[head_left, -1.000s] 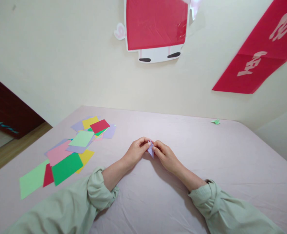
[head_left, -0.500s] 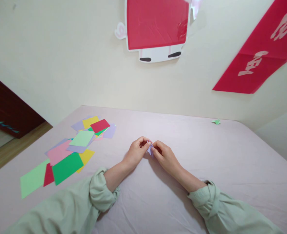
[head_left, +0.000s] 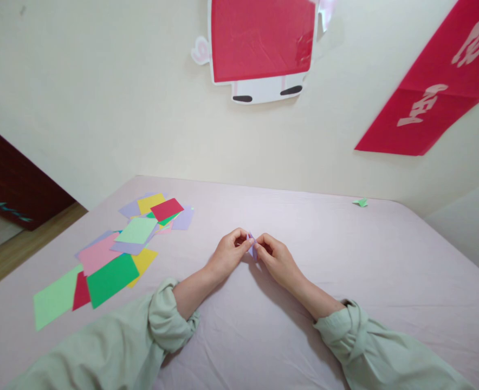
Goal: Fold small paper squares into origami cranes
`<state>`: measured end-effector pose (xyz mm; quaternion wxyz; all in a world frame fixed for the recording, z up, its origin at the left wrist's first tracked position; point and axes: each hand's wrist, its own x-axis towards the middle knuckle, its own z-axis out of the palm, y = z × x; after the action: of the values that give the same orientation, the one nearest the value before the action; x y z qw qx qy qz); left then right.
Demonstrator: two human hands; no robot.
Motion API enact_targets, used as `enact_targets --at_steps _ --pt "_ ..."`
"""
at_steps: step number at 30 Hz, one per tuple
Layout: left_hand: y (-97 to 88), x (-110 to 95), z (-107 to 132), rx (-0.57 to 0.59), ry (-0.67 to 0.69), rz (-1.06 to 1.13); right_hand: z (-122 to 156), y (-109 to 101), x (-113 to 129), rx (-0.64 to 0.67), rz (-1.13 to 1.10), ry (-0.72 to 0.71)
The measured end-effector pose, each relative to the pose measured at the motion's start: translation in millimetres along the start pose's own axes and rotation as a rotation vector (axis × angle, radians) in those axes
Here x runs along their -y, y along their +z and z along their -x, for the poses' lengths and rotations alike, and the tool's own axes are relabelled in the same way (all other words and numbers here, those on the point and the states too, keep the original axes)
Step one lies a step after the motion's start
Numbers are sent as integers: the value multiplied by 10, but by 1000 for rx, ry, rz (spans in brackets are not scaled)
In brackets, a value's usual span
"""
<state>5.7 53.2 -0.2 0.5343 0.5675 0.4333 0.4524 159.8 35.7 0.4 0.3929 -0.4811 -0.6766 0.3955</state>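
Note:
A small folded lilac paper piece is pinched between both my hands at the middle of the pink sheet. My left hand grips its left side with thumb and fingers curled. My right hand grips its right side, fingers closed over it. Most of the paper is hidden by my fingertips. Both sleeves are pale green and rolled up.
Several loose coloured paper squares lie scattered to the left on the sheet. A small green folded paper figure sits at the far right near the wall. Red paper decorations hang on the wall. A wooden floor shows at left.
My hands have pressed the lilac paper closer together, so less of it shows between my fingers. My arms have barely shifted.

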Motion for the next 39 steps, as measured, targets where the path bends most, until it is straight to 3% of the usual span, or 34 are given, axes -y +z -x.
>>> enact_targets --at_steps 12,39 --pt "-22 -42 3 22 -59 79 -28 4 -41 17 -35 -3" --pt "-33 -83 6 16 -40 65 -12 -1 -22 43 1 -32"
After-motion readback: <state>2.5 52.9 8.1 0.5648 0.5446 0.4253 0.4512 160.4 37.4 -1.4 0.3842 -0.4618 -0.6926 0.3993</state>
